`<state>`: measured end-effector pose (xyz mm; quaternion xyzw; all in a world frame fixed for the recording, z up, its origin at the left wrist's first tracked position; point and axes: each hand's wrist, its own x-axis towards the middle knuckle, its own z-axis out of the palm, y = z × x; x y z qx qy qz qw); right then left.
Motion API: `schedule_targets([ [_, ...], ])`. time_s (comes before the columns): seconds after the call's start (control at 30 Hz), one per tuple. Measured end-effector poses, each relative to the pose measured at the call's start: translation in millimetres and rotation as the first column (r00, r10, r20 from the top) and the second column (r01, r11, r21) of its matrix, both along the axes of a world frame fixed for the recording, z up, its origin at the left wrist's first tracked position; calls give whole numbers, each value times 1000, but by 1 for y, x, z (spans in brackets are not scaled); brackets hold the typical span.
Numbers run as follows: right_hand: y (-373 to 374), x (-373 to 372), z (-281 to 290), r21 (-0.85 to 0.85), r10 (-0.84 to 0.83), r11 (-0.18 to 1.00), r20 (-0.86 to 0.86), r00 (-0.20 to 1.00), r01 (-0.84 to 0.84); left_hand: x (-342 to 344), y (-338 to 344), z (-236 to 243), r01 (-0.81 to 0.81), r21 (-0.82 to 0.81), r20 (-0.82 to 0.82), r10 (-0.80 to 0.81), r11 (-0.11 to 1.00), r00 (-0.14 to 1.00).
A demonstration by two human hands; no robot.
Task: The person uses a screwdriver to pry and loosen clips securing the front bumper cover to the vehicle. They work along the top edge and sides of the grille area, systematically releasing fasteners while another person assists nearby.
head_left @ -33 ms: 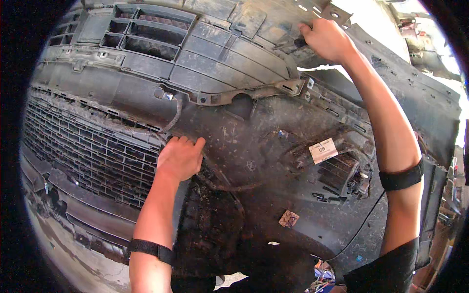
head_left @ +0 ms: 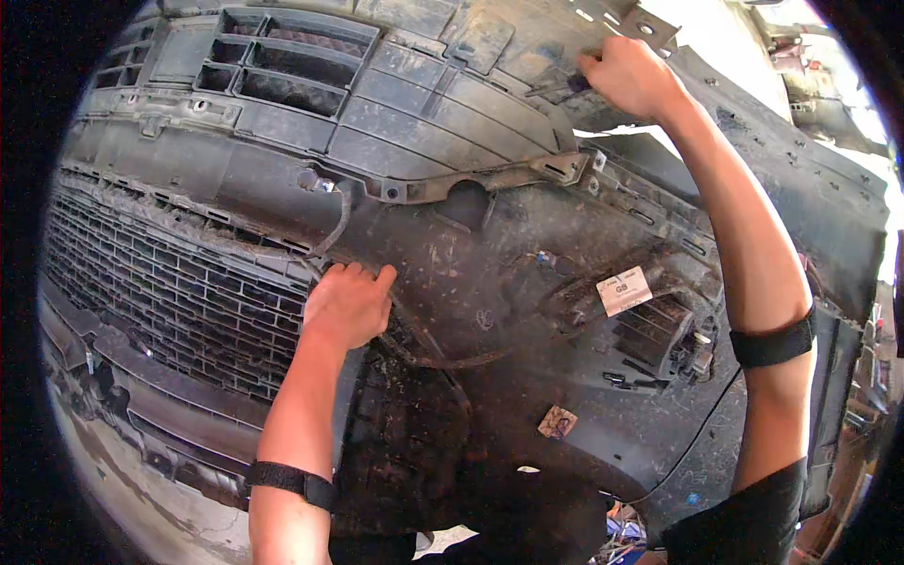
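Before me lies a dirty black car bumper, its inner side showing. My left hand is closed over the bumper's edge beside the mesh grille, fingertips curled down out of sight. A braided wiring harness runs from a round sensor down to this hand and continues beyond it. Up at the far right, my right hand is clenched at the bumper's far panel, close to a metal bracket. Something dark shows beside its thumb; what the fingers hold is hidden.
A slatted black panel with rectangular openings spans the far left. A white label sits above a lamp-like housing at the right. A small brown square patch is nearer me. Concrete floor shows at the lower left.
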<state>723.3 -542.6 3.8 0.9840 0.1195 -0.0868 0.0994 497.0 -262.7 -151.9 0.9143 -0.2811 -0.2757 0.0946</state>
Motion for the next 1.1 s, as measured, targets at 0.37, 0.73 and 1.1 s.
schedule_targets([
  [0.37,17,8,-7,-71,406,910,-49,913,-408,-1,-5,6,-84,31,-21,85,996,996],
  [0.73,-4,-3,2,174,-116,976,-85,990,130,-3,-3,-12,-43,94,33,40,995,999],
  [1.1,-20,1,0,346,315,892,-13,949,-292,-6,0,-12,-71,-5,110,71,997,991],
])
